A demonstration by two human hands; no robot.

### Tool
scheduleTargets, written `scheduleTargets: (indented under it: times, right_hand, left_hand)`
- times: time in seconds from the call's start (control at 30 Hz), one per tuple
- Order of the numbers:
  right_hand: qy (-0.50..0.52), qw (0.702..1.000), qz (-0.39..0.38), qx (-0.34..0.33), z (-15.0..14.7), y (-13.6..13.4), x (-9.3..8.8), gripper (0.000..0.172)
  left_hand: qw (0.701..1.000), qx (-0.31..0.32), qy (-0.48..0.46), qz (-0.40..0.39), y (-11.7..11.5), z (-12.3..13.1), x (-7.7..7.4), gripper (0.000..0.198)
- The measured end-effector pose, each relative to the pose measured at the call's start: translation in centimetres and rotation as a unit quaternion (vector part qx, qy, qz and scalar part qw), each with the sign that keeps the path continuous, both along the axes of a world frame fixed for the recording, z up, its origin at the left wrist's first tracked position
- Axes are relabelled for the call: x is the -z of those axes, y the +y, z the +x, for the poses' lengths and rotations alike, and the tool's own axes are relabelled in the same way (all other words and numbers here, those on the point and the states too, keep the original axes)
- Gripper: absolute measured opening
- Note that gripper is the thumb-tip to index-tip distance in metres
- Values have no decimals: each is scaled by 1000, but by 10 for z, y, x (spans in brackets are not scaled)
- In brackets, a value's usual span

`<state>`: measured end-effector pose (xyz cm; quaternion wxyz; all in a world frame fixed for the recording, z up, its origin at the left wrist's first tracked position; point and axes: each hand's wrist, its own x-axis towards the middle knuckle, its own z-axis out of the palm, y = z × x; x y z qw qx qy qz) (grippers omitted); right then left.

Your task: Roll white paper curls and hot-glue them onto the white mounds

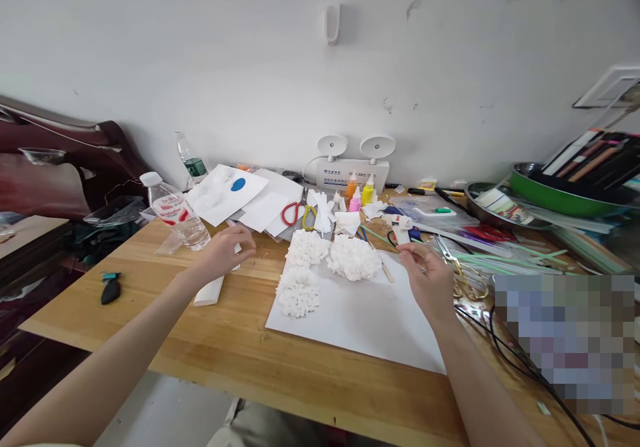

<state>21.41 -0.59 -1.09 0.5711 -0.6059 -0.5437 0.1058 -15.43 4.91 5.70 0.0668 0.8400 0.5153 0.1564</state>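
My left hand (pixel 227 252) is over the left side of the table with its fingers curled together. A small white piece of paper (pixel 237 249) shows between thumb and fingers. Below it lies a white paper roll (pixel 210 292). My right hand (pixel 427 277) is closed, its fingertips at the lower end of the handle of a white hot glue gun (pixel 401 226). Between my hands, three fluffy white clumps of crumpled paper, one of them (pixel 354 258) on the right, sit on a white sheet (pixel 360 320).
Red-handled scissors (pixel 291 214), small paint bottles (pixel 369 192) and paper sheets (pixel 225 194) lie at the back. A water bottle (pixel 175 212) leans at left near a black-and-teal tool (pixel 111 289). Gold scissors (pixel 467 280), cables (pixel 520 367) and a green pan (pixel 565 197) crowd the right.
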Motion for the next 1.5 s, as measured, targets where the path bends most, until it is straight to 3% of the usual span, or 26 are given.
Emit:
scheduleTargets:
  times: [0.1,0.2,0.3,0.43,0.53,0.7,0.8,1.1,1.33,1.5]
  right_hand:
    - [-3,1000,0,1,0,0,-1,14]
    - [-9,1000,3,-3,-1,0,-3,13]
    - [-14,1000,9,-4,-1,-1,-4,12]
    - [-20,1000,7,3,-1,0,-5,12]
    - [-22,1000,11,0,-1,0,-5,12]
    - [-37,999,17,-6,-2,1,-6,12]
    - [-43,999,18,-8,-1,1,-7,12]
    - [-24,1000,8,-5,3,3,-8,13]
    - [-12,1000,1,-6,6,3,-6,13]
    - [-16,1000,3,-2,4,3,-7,13]
  left_hand:
    - [999,-19,21,16,2,8,-1,21]
    - [998,-9,56,19,7,18,-3,32]
    - [997,18,70,14,17,31,-5,42]
    - [996,79,34,35,36,55,-7,25]
    - [987,128,69,65,54,84,-7,27]
    - [969,197,139,47,96,135,6,23]
    - [953,232,194,25,118,152,18,23]
    - [928,282,242,26,143,156,31,12]
    - [933,303,194,25,145,155,37,14]
    - [956,258,131,41,149,152,36,26]
